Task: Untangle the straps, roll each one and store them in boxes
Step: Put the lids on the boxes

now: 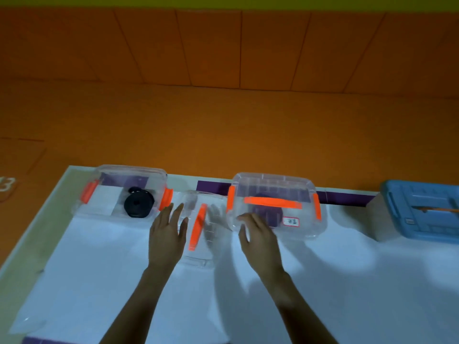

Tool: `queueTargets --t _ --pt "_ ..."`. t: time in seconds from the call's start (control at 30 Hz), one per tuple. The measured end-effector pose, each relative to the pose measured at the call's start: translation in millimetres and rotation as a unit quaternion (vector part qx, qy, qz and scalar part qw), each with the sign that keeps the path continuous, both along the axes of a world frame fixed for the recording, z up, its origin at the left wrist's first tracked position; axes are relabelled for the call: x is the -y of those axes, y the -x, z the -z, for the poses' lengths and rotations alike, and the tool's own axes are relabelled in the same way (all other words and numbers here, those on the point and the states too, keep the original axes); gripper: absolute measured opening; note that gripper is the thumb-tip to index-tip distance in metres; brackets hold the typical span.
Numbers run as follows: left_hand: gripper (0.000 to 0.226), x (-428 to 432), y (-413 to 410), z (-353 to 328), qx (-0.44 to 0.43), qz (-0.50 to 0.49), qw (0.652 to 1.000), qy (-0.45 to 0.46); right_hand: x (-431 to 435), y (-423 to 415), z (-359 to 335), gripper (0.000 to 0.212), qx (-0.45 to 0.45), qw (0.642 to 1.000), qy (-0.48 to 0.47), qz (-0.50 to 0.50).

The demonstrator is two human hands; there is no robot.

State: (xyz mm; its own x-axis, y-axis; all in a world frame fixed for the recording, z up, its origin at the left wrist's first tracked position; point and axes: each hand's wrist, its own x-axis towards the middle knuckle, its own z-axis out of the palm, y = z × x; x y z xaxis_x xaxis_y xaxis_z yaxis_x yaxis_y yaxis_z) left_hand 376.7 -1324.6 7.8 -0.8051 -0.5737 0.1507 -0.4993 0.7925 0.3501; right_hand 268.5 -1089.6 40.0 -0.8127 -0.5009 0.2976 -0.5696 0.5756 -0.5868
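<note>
A rolled black strap point(138, 204) lies inside the open clear box point(104, 175) with orange side clips at the back left. Between the boxes, a loose clear lid point(198, 256) with an orange handle lies flat on the table. My left hand point(167, 238) hovers open just left of this lid, fingers spread. My right hand point(258, 237) is open at the lid's right edge, in front of a lidded clear box point(273, 180) that has an orange handle and a dark roll inside.
A blue plastic box point(422, 209) sits at the back right. The white table point(347, 281) has a purple strip point(342, 197) along its far edge and an orange wall behind it. The table's left edge runs diagonally past the open box.
</note>
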Motion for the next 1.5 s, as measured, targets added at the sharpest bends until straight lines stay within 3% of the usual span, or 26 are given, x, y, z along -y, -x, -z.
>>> queueTargets --t 0.17,0.33,0.53,0.67,0.73,0.83,0.93,1.07,1.3,1.43,1.5 --pt "0.049 97.8 -54.4 6.6 0.006 -0.019 0.999 0.031 96.0 -49.9 43.4 0.024 0.182 0.979 -0.092 -0.010" --pt "0.052 188.2 -92.1 25.2 0.057 0.002 0.997 0.048 177.5 -60.8 89.1 0.054 0.326 0.919 -0.168 0.143" --pt "0.056 238.5 -119.8 43.2 0.058 0.067 0.996 0.016 228.3 -62.5 118.4 0.067 0.268 0.889 -0.285 0.238" --pt "0.056 252.8 -130.3 45.6 0.050 0.111 0.992 0.020 239.1 -57.1 115.4 0.089 0.300 0.875 -0.262 0.275" --pt "0.057 257.0 -134.4 48.6 0.050 0.118 0.991 0.022 234.2 -59.3 110.9 0.083 0.309 0.874 -0.243 0.284" --pt "0.058 259.1 -136.5 51.4 0.054 0.120 0.991 0.016 216.3 -67.2 98.0 0.054 0.327 0.869 -0.218 0.302" --pt "0.059 259.7 -135.9 54.0 0.053 0.128 0.990 0.020 193.9 -73.6 84.8 0.039 0.359 0.857 -0.169 0.329" --pt "0.060 263.6 -136.0 53.8 0.057 0.137 0.989 0.028 186.7 -82.6 55.2 0.019 0.353 0.874 -0.134 0.307" --pt "0.057 267.2 -137.8 48.8 0.053 0.172 0.983 0.035 225.4 -65.6 -2.4 0.031 0.262 0.938 -0.121 0.194" --pt "0.046 284.6 -136.5 29.8 -0.033 0.158 0.987 0.005 268.6 -49.0 -28.8 0.014 0.234 0.955 -0.136 0.122" --pt "0.038 297.5 -131.0 15.1 -0.103 0.105 0.989 -0.028 292.6 -41.7 -33.5 0.017 0.210 0.963 -0.148 0.086"
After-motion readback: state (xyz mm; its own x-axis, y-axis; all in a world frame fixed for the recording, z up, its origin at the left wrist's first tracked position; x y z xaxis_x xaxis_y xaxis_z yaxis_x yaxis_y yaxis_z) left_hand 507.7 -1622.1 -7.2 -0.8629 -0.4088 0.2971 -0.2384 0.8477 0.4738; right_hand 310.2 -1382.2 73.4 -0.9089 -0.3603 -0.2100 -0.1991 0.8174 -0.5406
